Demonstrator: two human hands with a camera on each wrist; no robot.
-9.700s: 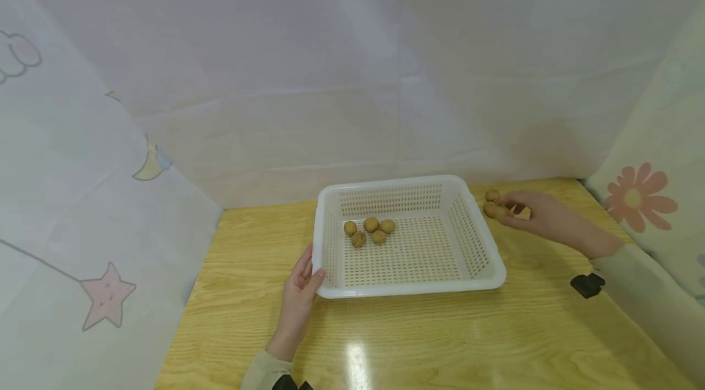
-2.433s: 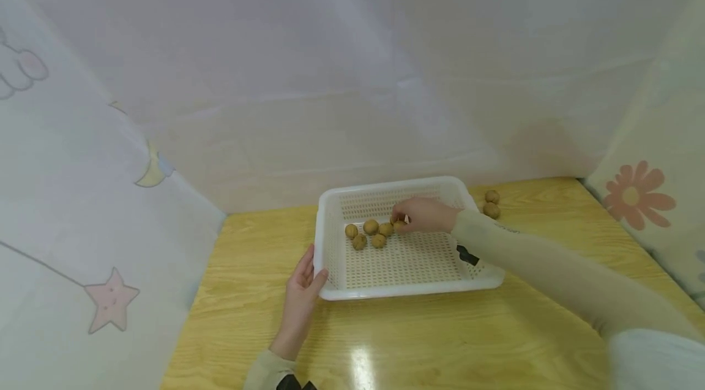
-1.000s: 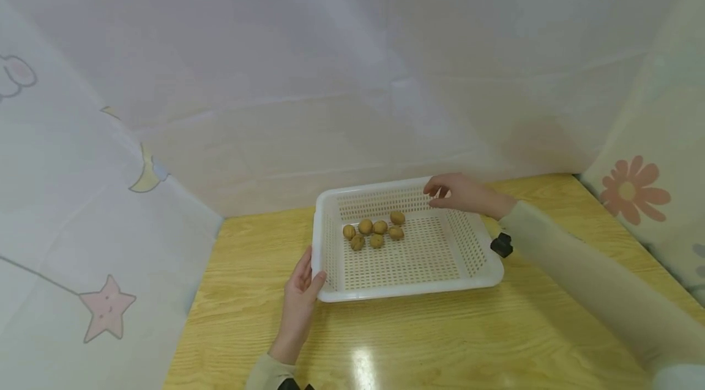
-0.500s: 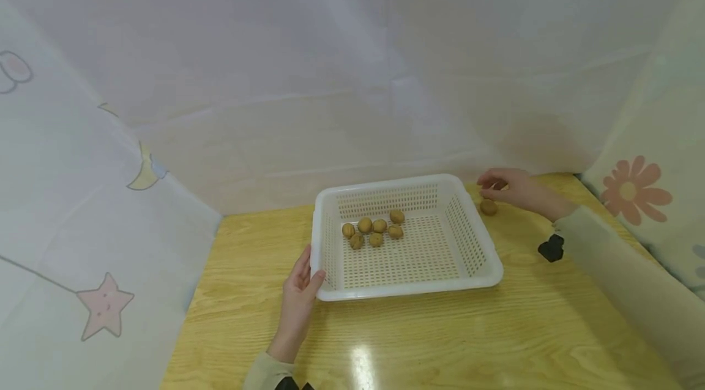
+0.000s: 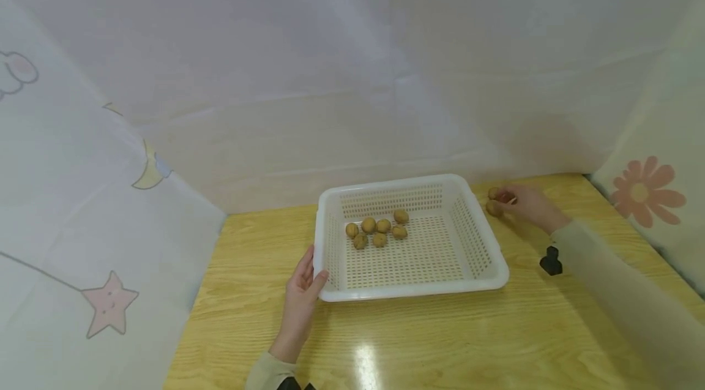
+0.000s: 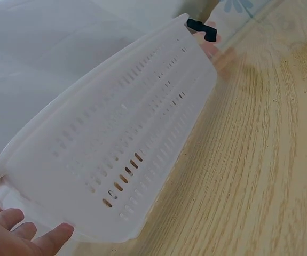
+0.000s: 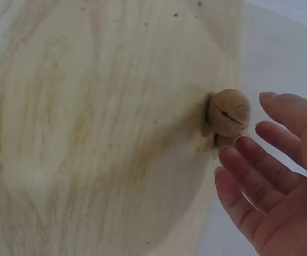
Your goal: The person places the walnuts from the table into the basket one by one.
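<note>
A white perforated plastic basket [image 5: 413, 293] stands on the table, several walnuts [image 5: 368, 225] grouped in its left half. My left hand [image 5: 300, 295] grips the basket's left end, thumb over the rim. In the left wrist view its fingers [image 6: 46, 240] lie under the rim. Beyond the basket's right side, two walnuts sit on the tabletop: a nearer walnut [image 5: 493, 209] and a farther walnut [image 5: 494, 193]. My right hand [image 5: 529, 203] reaches beside them. In the right wrist view its thumb and loosely bent fingers stand around a cracked-looking walnut [image 7: 229, 112], a gap showing at the thumb.
The yellow wood-grain table [image 5: 248, 255] ends at the back against a pale hanging cloth [image 5: 303, 133]. Side cloths carry a printed star [image 5: 110, 304] on the left and a flower [image 5: 647, 192] on the right.
The right hand set walnuts in the basket, then moved right, back to the two on the table. The basket holds more walnuts than 9.7 s ago. The left hand has kept its grip.
</note>
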